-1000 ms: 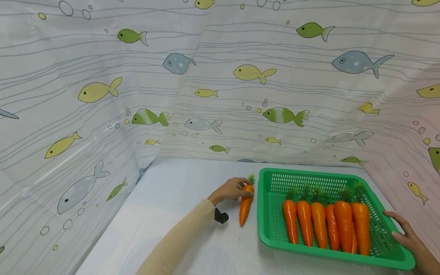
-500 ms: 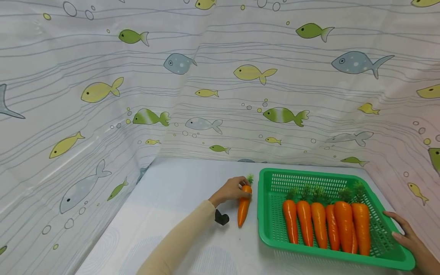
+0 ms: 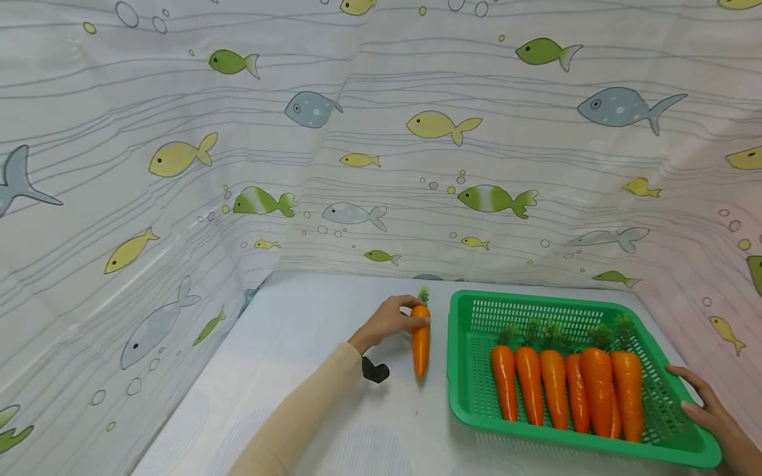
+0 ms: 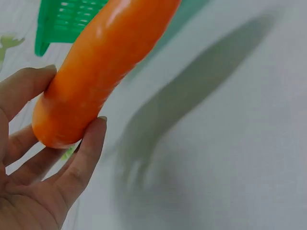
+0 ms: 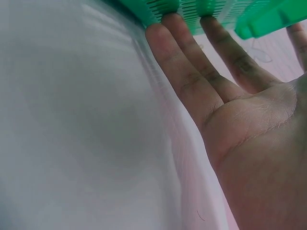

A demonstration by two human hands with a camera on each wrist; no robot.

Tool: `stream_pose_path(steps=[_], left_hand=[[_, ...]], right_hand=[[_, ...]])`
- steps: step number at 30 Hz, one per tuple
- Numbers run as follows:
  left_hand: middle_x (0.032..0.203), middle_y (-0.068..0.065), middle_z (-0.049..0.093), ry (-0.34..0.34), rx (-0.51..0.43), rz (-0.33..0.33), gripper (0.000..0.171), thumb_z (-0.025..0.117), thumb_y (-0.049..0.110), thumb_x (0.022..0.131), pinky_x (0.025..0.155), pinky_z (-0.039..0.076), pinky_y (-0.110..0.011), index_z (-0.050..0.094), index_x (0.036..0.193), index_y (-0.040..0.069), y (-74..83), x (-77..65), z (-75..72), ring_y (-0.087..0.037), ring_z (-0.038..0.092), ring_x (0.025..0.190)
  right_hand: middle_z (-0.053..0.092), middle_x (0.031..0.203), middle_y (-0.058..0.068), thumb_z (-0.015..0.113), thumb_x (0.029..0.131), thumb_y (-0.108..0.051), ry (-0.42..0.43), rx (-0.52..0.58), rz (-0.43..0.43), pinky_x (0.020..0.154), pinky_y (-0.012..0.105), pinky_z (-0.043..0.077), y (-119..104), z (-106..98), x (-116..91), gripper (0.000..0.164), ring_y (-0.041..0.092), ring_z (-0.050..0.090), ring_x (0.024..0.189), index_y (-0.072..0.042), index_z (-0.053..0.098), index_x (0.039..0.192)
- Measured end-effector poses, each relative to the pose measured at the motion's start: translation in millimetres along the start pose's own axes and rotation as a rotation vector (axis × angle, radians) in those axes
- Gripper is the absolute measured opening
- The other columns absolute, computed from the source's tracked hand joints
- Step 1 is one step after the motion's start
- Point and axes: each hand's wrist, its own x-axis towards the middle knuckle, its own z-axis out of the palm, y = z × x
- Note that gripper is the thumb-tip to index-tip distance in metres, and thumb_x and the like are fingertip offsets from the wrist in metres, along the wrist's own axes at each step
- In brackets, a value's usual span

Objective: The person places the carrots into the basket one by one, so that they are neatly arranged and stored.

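Observation:
My left hand (image 3: 389, 322) pinches a glossy orange carrot (image 3: 421, 347) near its thick leafy end, thumb on one side and fingers on the other. Its tip points toward me, left of the green basket (image 3: 455, 390). Up close in the left wrist view, the carrot (image 4: 103, 72) has its shadow lying apart from it on the white surface. My right hand (image 3: 711, 413) holds the basket's right side, thumb over the rim. From below, the right wrist view has the fingers of that hand (image 5: 240, 105) stretched against the slotted outer wall.
Inside the basket several more orange carrots (image 3: 553, 390) lie side by side, leafy ends pointing away from me. A black device (image 3: 375, 370) sits at my left wrist. Fish-printed sheeting (image 3: 417, 185) walls the white tabletop (image 3: 321, 311) at the back and both sides.
My left hand has moved the carrot slightly left and farther from me, and turned it so it points more straight toward me. The right hand and basket stay nearly still.

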Motion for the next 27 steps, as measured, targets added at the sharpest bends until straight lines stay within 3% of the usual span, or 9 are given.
stream_pose_path(steps=[8, 18, 27], left_hand=[[0.133, -0.002, 0.060, -0.001, -0.119, 0.006, 0.046, 0.084, 0.037, 0.088, 0.088, 0.059, -0.038, 0.069, 0.130, 0.022, 9.3, -4.0, -11.5, -0.023, 0.070, 0.097], [0.125, -0.004, 0.067, -0.034, -0.222, 0.048, 0.047, 0.082, 0.032, 0.090, 0.093, 0.058, -0.045, 0.067, 0.133, 0.019, 24.1, -7.1, -17.6, -0.025, 0.072, 0.100], [0.128, -0.002, 0.065, -0.056, -0.229, 0.081, 0.049, 0.084, 0.033, 0.089, 0.092, 0.058, -0.038, 0.067, 0.133, 0.023, 36.3, -9.4, -17.5, -0.024, 0.072, 0.103]], right_hand=[[0.050, 0.127, -0.030, 0.018, 0.113, -0.009, -0.089, 0.065, -0.027, 0.075, 0.045, 0.063, 0, -4, 1, 0.054, 0.013, 0.070, 0.102, -0.048, 0.019, 0.150], [0.048, 0.128, -0.032, 0.016, 0.113, -0.010, -0.084, 0.030, -0.010, 0.076, 0.043, 0.063, -4, -3, 1, 0.054, 0.009, 0.068, 0.103, -0.049, 0.017, 0.151], [0.044, 0.128, -0.033, 0.017, 0.113, -0.010, -0.050, -0.056, -0.012, 0.074, 0.041, 0.063, -4, -1, 1, 0.054, 0.007, 0.067, 0.102, -0.048, 0.017, 0.151]])
